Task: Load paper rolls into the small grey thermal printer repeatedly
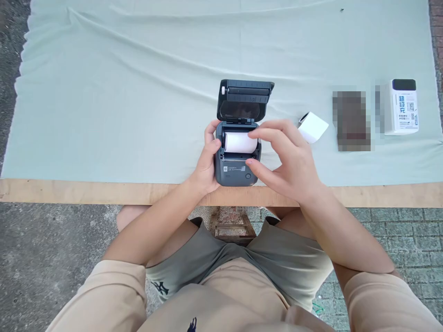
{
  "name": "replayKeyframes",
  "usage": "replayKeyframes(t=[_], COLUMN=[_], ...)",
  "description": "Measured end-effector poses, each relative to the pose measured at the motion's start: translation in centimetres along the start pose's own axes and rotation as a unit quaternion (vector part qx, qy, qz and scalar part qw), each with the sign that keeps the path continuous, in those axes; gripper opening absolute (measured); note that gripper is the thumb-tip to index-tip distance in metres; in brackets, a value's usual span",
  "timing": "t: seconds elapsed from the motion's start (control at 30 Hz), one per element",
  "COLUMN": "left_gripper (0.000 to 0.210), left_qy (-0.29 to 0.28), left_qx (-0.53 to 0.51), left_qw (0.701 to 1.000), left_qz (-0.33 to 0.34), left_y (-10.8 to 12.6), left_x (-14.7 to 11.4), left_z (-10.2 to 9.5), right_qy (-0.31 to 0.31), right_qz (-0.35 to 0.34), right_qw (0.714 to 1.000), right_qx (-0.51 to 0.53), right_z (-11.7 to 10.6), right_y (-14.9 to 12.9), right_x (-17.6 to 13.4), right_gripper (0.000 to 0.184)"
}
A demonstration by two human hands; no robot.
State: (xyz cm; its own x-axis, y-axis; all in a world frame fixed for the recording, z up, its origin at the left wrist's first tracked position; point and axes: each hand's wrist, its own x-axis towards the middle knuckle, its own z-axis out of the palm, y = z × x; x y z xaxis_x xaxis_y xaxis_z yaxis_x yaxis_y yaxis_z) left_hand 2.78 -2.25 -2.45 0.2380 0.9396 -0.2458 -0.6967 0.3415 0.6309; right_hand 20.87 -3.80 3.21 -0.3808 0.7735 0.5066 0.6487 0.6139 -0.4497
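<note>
A dark grey label printer [237, 177] stands at the table's front edge with its lid [242, 108] raised. Inside its compartment lies a white paper roll [238, 143]. My left hand [207, 161] grips the printer's left side, thumb along the rim. From the right, my right hand [290, 157] reaches over the printer with thumb and fingers apart. Its fingertips are at the roll's right end, and the thumb tip is near the printer's front rim. Whether the fingertips press on the roll is hard to see.
On the pale green cloth [121, 115], right of my right hand, lies another white roll [314, 127]. Farther right are a blurred brown object [351, 121] and a white box-shaped power bank [404, 108]. A wooden edge [86, 192] runs along the table's front.
</note>
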Motion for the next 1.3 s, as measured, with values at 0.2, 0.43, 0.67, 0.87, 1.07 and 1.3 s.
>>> replayKeyframes(t=[0.2,0.43,0.67,0.87,1.07,1.3], left_gripper=[0.037,0.035,0.036,0.040,0.039,0.063], left_qy=[-0.032,-0.056,-0.041,-0.041,-0.039,-0.047], left_qx=[-0.018,-0.025,-0.017,-0.011,-0.011,0.017], left_qw=[0.999,0.998,0.999,0.999,0.999,0.999], left_qz=[-0.004,-0.006,0.005,-0.006,-0.003,-0.017], left_y=[0.0,-0.3,-0.4,-0.2,-0.2,0.1], left_x=[-0.2,0.0,0.0,-0.1,0.0,0.1], left_z=[0.1,-0.2,-0.3,0.0,0.1,-0.3], right_qy=[-0.014,-0.024,-0.072,-0.094,-0.070,-0.047], right_qz=[0.058,0.048,-0.034,-0.065,-0.079,-0.111], right_qw=[0.996,0.998,0.996,0.993,0.993,0.992], right_qx=[-0.061,-0.046,-0.040,-0.036,-0.044,-0.032], right_z=[1.2,0.9,0.4,0.7,0.8,0.7], right_y=[-0.1,-0.5,-0.9,-0.5,-0.5,-0.4], right_x=[0.0,0.2,0.2,0.0,0.0,-0.8], right_gripper=[0.026,0.018,0.016,0.015,0.016,0.008])
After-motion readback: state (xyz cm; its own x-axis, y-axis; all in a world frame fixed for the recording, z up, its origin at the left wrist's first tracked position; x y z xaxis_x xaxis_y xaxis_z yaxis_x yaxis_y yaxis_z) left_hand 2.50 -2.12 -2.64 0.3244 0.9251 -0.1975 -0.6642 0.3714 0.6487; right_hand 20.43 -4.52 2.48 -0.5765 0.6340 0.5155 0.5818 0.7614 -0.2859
